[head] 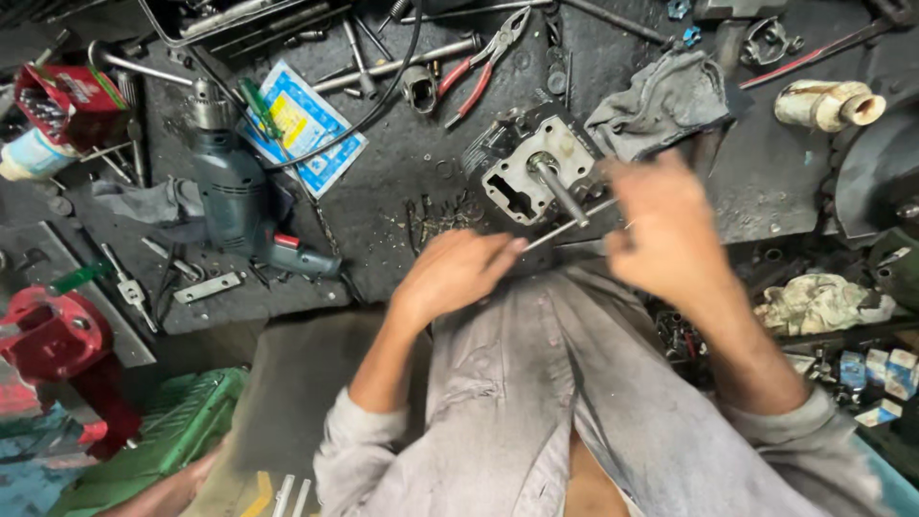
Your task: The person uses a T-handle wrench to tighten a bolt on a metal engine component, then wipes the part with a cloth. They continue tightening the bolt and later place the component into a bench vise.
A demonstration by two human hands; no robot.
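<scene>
A small grey metal engine housing (525,172) with a shaft (558,191) sticking out rests on the dark greasy workbench (402,182). My left hand (450,273) pinches the near end of a thin metal rod (567,228) that runs slantwise past the housing's lower edge. My right hand (670,230) is blurred and sits at the rod's other end, right beside the housing; its fingers look closed there. A grey rag (661,101) lies just behind the housing.
A green-grey electric drill (235,191) lies at the left with a blue-and-yellow packet (302,124). Red-handled pliers (479,62) and loose rods are at the back. A red machine part (53,340), a green crate (182,426) and a cream pipe fitting (828,103) surround the bench.
</scene>
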